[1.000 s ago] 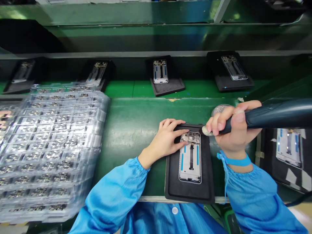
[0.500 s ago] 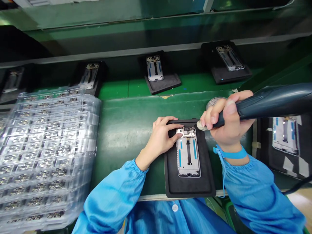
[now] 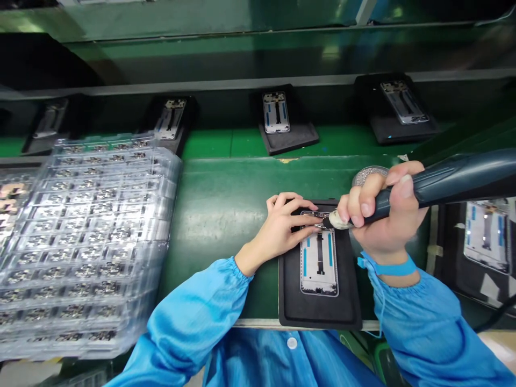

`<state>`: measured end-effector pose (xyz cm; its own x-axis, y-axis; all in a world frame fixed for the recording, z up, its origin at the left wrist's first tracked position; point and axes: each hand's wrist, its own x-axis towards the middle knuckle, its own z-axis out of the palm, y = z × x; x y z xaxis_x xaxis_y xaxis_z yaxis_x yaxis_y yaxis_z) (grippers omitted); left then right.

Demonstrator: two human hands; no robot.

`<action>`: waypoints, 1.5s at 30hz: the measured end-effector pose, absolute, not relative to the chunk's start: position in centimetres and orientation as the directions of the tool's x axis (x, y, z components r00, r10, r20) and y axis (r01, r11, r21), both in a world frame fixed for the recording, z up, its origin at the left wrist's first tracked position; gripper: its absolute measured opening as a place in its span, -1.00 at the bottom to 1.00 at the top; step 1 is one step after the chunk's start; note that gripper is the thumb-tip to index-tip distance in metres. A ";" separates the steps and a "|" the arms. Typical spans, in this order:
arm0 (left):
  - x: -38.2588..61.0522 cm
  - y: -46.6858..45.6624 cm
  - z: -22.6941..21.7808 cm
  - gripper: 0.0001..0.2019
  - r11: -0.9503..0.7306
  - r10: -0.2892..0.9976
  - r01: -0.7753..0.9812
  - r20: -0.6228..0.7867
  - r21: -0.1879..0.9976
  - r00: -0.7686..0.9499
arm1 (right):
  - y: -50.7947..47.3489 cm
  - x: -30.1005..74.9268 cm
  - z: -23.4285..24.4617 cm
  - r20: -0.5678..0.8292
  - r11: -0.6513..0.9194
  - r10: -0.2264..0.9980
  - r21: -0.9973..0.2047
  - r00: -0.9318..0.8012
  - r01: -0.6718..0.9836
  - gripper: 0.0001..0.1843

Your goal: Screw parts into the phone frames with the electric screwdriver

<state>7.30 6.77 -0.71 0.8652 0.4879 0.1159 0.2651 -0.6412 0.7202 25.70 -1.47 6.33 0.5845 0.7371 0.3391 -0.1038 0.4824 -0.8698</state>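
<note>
An opened phone body [image 3: 312, 277] with blue strips and a black ribbon cable lies in a black tray [image 3: 350, 309] before me. My left hand [image 3: 278, 228] rests on its upper end, fingers stretched across the top and close to the tool's tip. My right hand [image 3: 393, 223] is wrapped around a dark electric screwdriver [image 3: 463, 177], held nearly level. Its tip, with pale wrapping behind it, reaches the phone's upper part beside my left fingertips. Fingers and tool hide much of that upper part. A round dish of tiny metal pieces [image 3: 367, 175] sits behind my right hand.
Stacked clear plastic trays [image 3: 92, 236] full of small parts stand at the left. Along the green line [image 3: 217, 142] at the back, several phone bodies lie on black trays. Another phone body [image 3: 484, 239] lies at the right, near a dark cable [image 3: 494, 317].
The screwdriver's tip has come down and left onto the phone's upper end. My left fingers have shifted across the top towards it. The whole view has shifted slightly.
</note>
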 end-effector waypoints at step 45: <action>6.9 6.8 -1.6 -0.82 -0.774 0.414 0.156 0.303 0.613 0.859 | -1.8 24.4 5.5 0.535 0.636 0.721 -0.763 0.441 -0.114 -0.73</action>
